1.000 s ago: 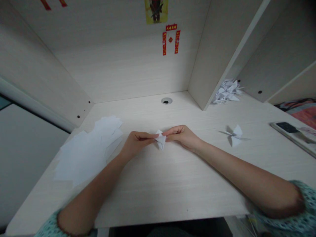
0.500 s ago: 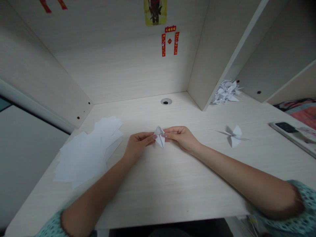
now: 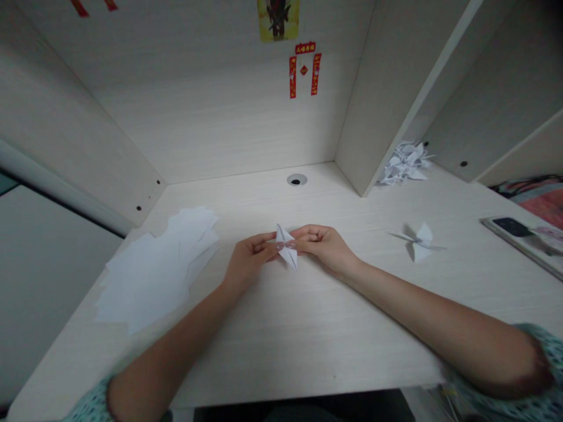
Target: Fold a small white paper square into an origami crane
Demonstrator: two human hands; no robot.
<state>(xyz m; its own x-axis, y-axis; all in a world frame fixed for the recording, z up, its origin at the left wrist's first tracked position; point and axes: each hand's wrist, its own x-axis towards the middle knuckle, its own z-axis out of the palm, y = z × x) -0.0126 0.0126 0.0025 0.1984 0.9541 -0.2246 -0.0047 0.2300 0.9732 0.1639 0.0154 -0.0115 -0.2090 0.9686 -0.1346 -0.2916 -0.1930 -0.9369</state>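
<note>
Between my two hands, just over the middle of the desk, is a small piece of folded white paper [image 3: 289, 257]. It has a pointed tip at the top and another toward me, with a crease along the lower flap. My left hand [image 3: 250, 255] pinches its left side between thumb and fingers. From the right, my right hand [image 3: 326, 246] pinches the other side, its thumb close to the left thumb at the paper's middle. The fingertips behind the paper are partly hidden. To the right lies a folded paper crane [image 3: 420, 241] with spread wings.
Loose white paper sheets [image 3: 149, 275] overlap at the left. A heap of folded white paper pieces [image 3: 405, 163] sits behind the upright panel [image 3: 391, 99]. A phone [image 3: 512, 227] lies at the right edge. A round cable hole [image 3: 297, 180] is at the back.
The upper part of the folded paper has gone from a rounded, opened flap to a flattened point. Both thumbs have come closer together at its middle, and its lower tip has swung slightly right.
</note>
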